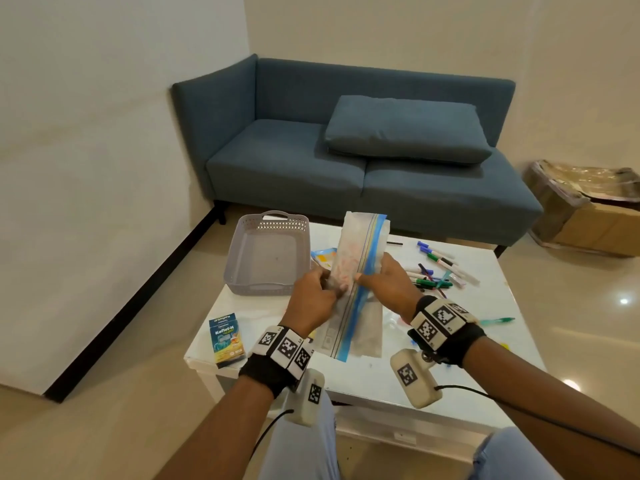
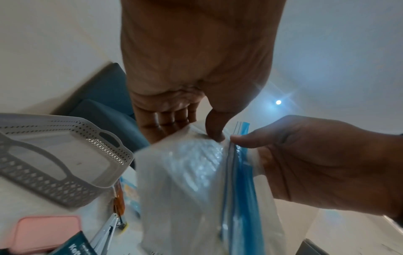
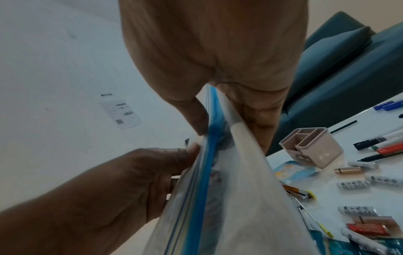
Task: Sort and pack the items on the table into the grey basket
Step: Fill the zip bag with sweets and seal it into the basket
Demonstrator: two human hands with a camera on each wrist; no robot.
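At centre frame of the head view, above the white table (image 1: 478, 306), I hold a clear zip bag (image 1: 360, 261) nearly upright, its blue seal strip running along its right side. My left hand (image 1: 313, 299) pinches the clear panel, thumb in front and fingers behind; my right hand (image 1: 388, 282) pinches just beside it at the blue strip, thumb tip pressed to the seal. I judge I am parting or pressing the zip, and cannot tell which.

The bag looks light, limp and slick. It sags wherever unsupported, so the stiffer zip strip is the best place to hold it. Faint pink shows through the film; what it is I cannot tell.

To the left of the bag the grey basket (image 1: 266, 258) sits with nothing in it. Markers (image 1: 436, 268) lie scattered at the right, a beige organiser (image 3: 311, 148) among them.

At lower left stands a box (image 1: 227, 337) reading "Koflet-H". On the wall in the right wrist view, a paper sheet (image 3: 121, 113) sits under "WS-08"; the sheet's own print is too small to read.
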